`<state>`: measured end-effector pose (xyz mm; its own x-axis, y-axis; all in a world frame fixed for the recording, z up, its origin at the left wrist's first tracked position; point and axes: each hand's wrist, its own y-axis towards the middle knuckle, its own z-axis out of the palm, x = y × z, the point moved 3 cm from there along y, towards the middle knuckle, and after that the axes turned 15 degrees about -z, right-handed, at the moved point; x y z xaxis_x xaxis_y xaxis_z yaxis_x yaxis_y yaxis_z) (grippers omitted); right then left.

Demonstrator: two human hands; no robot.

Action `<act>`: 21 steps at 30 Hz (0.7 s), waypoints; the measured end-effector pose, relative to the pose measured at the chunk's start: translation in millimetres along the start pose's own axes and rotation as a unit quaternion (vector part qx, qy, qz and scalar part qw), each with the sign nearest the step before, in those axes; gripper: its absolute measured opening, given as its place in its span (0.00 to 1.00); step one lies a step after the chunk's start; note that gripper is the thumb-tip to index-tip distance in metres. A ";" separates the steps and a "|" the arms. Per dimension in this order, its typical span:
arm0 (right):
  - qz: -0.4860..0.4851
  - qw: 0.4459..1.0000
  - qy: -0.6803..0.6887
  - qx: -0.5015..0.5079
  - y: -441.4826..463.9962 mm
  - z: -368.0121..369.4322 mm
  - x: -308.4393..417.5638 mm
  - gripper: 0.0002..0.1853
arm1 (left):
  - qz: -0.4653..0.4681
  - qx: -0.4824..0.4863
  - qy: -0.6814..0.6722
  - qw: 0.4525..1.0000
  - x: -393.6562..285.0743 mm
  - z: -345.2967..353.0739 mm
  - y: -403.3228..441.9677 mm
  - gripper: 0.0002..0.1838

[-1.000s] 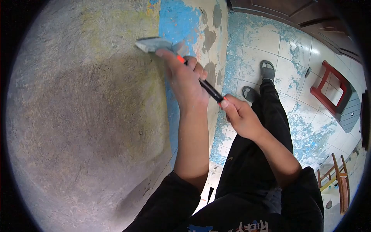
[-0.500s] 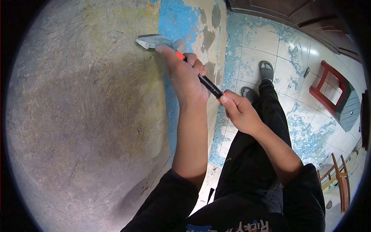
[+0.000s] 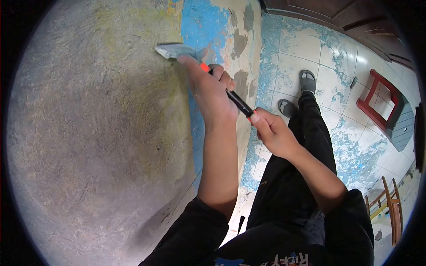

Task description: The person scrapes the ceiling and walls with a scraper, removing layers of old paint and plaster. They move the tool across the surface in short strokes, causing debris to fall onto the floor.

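A scraper (image 3: 239,103) with a black and orange handle is held in both hands. Close behind its wide metal blade, my left hand (image 3: 212,91) wraps the handle, the thumb lying toward the blade. My right hand (image 3: 271,131) closes around the handle's far end. The blade's edge meets the bare grey wall (image 3: 88,133) just left of a strip of blue paint (image 3: 205,29). Part of the handle is hidden by my left fingers.
Paint flakes litter the tiled floor (image 3: 297,40) around my sandalled feet. A red and grey plastic stool (image 3: 384,99) lies at the right. Below it is a wooden frame-like piece (image 3: 392,208). A dark wooden door (image 3: 328,15) stands at the top right.
The scraper and both hands have shifted very slightly left and down along the wall. The grip is the same.
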<state>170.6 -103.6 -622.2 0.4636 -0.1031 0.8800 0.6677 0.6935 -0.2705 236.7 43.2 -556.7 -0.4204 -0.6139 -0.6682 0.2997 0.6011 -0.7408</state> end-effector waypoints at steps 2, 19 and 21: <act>0.001 1.000 0.004 -0.003 2.2 -0.9 0.6 0.23 | 0.011 0.012 0.014 1.000 -2.8 4.0 0.8 0.33; 0.018 1.000 -0.012 -0.015 25.9 -15.9 23.9 0.23 | 0.037 0.019 0.029 0.999 -21.0 32.0 11.3 0.34; 0.022 0.999 -0.022 -0.014 27.8 -19.8 23.8 0.23 | 0.039 0.021 0.013 0.999 -21.1 34.7 12.8 0.33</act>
<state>211.7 -100.9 -616.5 0.4681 -0.0412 0.8827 0.6630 0.6768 -0.3200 279.1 46.1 -554.4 -0.4157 -0.5528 -0.7223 0.3686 0.6236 -0.6894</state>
